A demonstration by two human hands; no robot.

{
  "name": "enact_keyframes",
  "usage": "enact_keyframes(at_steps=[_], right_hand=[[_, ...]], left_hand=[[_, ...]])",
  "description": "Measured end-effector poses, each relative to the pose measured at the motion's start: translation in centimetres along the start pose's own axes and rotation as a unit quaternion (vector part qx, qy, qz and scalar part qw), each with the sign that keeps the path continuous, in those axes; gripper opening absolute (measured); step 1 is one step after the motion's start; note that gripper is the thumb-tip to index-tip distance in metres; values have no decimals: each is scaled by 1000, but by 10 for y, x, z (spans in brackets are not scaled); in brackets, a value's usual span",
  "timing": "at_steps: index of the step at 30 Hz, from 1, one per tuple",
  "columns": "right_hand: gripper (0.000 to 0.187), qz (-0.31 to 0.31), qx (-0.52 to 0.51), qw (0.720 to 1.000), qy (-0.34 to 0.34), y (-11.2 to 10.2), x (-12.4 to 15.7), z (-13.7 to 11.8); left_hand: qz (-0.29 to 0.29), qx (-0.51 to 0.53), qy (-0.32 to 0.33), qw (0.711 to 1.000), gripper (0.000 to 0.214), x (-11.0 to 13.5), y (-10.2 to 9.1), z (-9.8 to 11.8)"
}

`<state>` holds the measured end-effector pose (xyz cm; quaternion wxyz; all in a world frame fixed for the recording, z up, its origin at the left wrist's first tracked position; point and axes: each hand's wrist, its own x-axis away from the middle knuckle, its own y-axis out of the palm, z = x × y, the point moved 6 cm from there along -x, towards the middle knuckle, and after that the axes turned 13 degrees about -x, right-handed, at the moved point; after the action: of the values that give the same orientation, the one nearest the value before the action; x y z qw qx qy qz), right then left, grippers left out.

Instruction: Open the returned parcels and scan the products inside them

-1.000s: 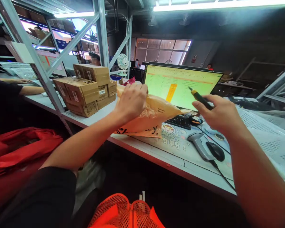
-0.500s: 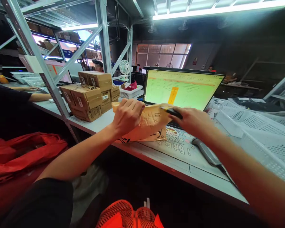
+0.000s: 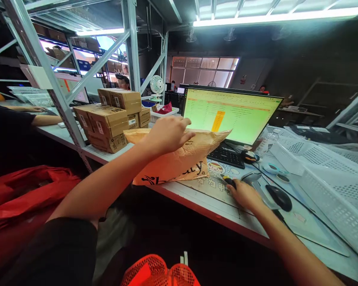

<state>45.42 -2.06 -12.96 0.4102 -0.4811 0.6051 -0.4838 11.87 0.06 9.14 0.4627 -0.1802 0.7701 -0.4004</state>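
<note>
A tan padded mailer bag (image 3: 179, 161) with black printing stands at the desk's front edge, its upper edge spread wide. My left hand (image 3: 170, 134) is over the bag's top edge, thumb apart from the fingers, gripping nothing that I can see. My right hand (image 3: 247, 194) is low over the desk mat, right of the bag. In it is a utility knife (image 3: 230, 182) with a black and yellow handle, pointing left. A grey barcode scanner (image 3: 264, 188) lies just behind that hand, partly hidden.
Behind the bag stand a lit monitor (image 3: 229, 113) and a black keyboard (image 3: 226, 157). A black mouse (image 3: 279, 197) and white perforated baskets (image 3: 325, 174) are on the right. Stacked cardboard boxes (image 3: 109, 123) sit left by a metal rack post (image 3: 53, 91). A co-worker's arm (image 3: 46, 120) rests beyond it.
My right hand, with the knife, has moved down and right from the bag's top edge to the mat. My left hand has loosened its fingers, and the bag's upper edge has spread wider.
</note>
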Motion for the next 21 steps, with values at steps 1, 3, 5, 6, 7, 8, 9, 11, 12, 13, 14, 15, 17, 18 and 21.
enact_keyframes(at_steps=[1,3,5,6,7,8,9,11,12,13,14,15,17,18,21], right_hand=[[37,4,10,1000,-11,7,4,-4],[33,43,18,997,-55,1,13,-21],[34,129,-22,982,-138,-29,26,-53],[36,183,-60,962,-194,-49,36,-74],[37,235,-108,931,-259,-70,47,-96],[37,271,-147,895,-322,-89,57,-119],[37,284,-172,866,-373,-103,65,-140],[41,296,-196,827,-435,-120,70,-178],[44,300,-205,818,-447,-123,69,-192],[45,303,-213,813,-450,-124,65,-203],[46,305,-222,811,-447,-123,59,-212],[47,304,-230,812,-441,-121,53,-220],[44,295,-238,822,-425,-116,40,-231],[41,287,-237,829,-417,-114,35,-237],[24,265,-218,846,-409,-112,31,-253]], left_hand=[[-24,2,6,1000,38,-11,1,4],[-75,-1,23,997,31,-31,7,10],[-108,7,55,993,22,-41,13,15],[-112,16,69,991,21,-43,14,17],[-108,27,79,991,21,-43,14,20],[-99,35,85,991,22,-42,12,22],[-90,39,90,991,24,-39,10,25],[-80,30,95,992,26,-33,4,28],[-77,18,93,993,27,-30,2,29],[-74,3,86,993,28,-27,0,28],[-71,-11,77,994,29,-25,-1,26],[-68,-23,67,995,28,-23,-1,23],[-68,-38,50,996,26,-20,2,15],[-68,-41,43,996,24,-20,5,11],[-71,-56,7,996,23,-19,14,-4]])
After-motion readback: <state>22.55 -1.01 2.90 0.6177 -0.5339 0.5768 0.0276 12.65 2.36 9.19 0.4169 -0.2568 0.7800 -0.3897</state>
